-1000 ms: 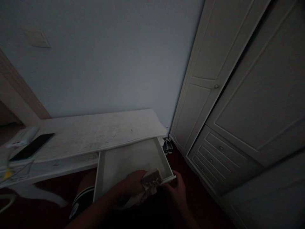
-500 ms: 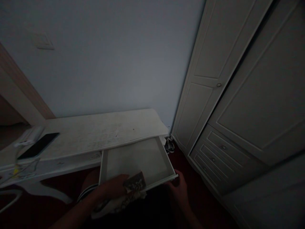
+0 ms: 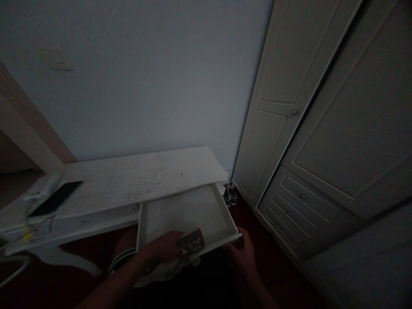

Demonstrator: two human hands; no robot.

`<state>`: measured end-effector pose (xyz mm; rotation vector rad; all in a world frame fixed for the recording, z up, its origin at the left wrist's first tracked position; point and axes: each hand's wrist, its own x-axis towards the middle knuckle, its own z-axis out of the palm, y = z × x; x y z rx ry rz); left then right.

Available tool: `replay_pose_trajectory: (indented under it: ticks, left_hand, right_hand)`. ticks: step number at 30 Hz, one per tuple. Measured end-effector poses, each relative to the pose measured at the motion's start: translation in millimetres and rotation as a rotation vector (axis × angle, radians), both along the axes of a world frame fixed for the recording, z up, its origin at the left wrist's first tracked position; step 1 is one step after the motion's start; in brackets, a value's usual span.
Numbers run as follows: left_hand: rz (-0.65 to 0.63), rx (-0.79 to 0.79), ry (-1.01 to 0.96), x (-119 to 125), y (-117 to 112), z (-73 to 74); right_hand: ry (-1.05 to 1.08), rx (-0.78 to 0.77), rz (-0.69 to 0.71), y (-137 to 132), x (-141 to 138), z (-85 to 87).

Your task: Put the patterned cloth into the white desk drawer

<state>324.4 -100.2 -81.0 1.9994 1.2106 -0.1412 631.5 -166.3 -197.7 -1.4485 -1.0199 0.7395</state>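
The room is dim. My left hand (image 3: 164, 247) is closed on a patterned cloth (image 3: 189, 248) and presses it against the front inside edge of an open white drawer (image 3: 222, 210). The cloth hangs over the drawer front toward me. My right hand (image 3: 243, 251) grips the drawer's front right corner, fingers wrapped round the edge. The drawer's inside shows bare white. It is pulled out from under a white desk (image 3: 135, 180).
A dark phone (image 3: 56, 198) and a white device (image 3: 43, 187) lie at the desk's left end, with cables below. A tall white wardrobe (image 3: 322, 128) with lower drawers stands at right. A pair of shoes (image 3: 230, 196) sits on the dark red floor between.
My left hand slid the cloth left along the drawer's front edge, then a little back to the right. My right hand stayed on the drawer's corner.
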Motion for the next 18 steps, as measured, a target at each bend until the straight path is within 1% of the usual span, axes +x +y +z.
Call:
replay_pose_trajectory:
  ticks: [3, 8, 12, 15, 18]
  left_hand:
    - [0.008, 0.037, 0.01, 30, 6, -2.2]
    - [-0.009, 0.083, 0.01, 87, 17, -1.9]
    - [-0.048, 0.124, -0.006, 128, 23, -1.3]
    - [-0.061, 0.166, 0.005, 147, 25, -1.4]
    - [-0.07, 0.207, 0.034, 154, 24, -0.1]
  right_hand:
    - [-0.008, 0.0, -0.008, 1, 0, 0.3]
    - [0.032, 0.014, 0.027, 1, -3, 7.5]
    - [-0.029, 0.032, 0.0, 2, -2, 5.5]
    - [-0.06, 0.064, -0.02, 2, -2, -0.2]
    - [-0.043, 0.067, -0.011, 3, -4, -4.3]
